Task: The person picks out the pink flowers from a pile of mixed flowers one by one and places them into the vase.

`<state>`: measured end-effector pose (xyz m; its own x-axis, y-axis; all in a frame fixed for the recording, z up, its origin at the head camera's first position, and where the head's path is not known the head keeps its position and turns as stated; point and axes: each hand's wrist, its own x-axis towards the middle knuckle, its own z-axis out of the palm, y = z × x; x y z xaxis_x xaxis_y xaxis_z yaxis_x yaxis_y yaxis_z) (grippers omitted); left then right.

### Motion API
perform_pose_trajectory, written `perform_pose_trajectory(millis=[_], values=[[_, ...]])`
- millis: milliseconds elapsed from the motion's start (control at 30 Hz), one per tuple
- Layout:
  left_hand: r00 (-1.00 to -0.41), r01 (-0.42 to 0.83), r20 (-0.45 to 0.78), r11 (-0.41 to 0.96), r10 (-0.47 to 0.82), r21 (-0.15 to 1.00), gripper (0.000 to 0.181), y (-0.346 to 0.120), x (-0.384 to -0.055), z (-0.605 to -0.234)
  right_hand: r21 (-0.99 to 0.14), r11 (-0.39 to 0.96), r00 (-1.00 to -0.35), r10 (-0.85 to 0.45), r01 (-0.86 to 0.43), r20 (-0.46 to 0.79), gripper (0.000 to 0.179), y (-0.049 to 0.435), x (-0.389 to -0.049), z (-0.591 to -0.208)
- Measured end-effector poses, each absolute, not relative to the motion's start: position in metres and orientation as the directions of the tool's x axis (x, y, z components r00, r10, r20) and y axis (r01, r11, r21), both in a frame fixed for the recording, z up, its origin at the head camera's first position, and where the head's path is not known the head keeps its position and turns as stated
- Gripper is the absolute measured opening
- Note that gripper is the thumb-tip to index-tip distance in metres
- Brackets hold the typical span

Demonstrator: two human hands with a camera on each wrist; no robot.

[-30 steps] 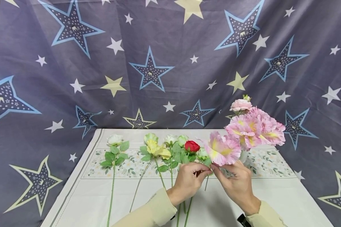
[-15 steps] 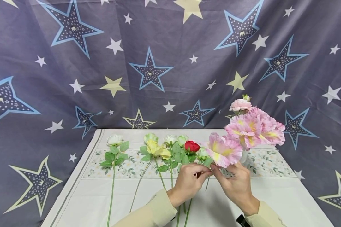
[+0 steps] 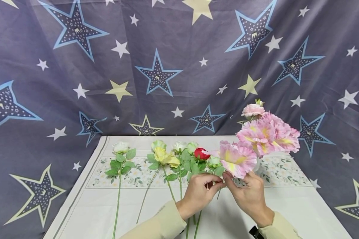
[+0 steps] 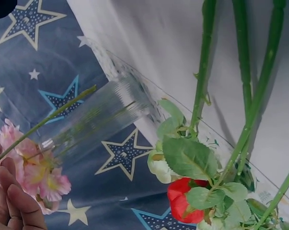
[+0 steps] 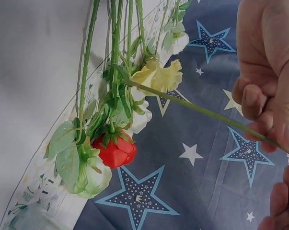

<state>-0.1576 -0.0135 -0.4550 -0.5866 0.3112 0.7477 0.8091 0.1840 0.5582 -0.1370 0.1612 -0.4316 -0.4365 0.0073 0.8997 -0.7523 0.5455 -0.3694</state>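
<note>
A pink flower with a yellow centre is held up by both hands over the right half of the table. My left hand pinches its thin green stem between thumb and fingertips. Right beside it, my right hand pinches the same stem just under the bloom; thumb and fingers show on the stem in the right wrist view. Behind the held flower, a clear ribbed vase bears several pink flowers. In the head view the held bloom and right hand hide most of that vase.
Left of the hands lie several flowers on long stems: a red rose, a yellow flower and a white rose farther left. They rest on a white cloth with a printed floral strip. A star-patterned curtain hangs behind.
The held pink flower has turned and shifted slightly right, and one of its petals now overlaps the red rose. Both hands stay nearly in place, fingertips moving slightly on the stem.
</note>
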Motion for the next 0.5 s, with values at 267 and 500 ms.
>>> perform_pose_trajectory(millis=[267, 500], values=[[-0.621, 0.784, 0.715, 0.242, 0.321, 0.572, 0.008, -0.021, -0.16, -0.46, -0.363, 0.584, -0.453, -0.01, -0.726, 0.891, 0.022, 0.167, -0.136, -0.429], [-0.665, 0.747, 0.668, 0.312, 0.336, 0.587, 0.007, -0.032, -0.163, -0.464, -0.345, 0.613, -0.444, -0.011, -0.711, 0.896, 0.024, 0.175, -0.136, -0.428]])
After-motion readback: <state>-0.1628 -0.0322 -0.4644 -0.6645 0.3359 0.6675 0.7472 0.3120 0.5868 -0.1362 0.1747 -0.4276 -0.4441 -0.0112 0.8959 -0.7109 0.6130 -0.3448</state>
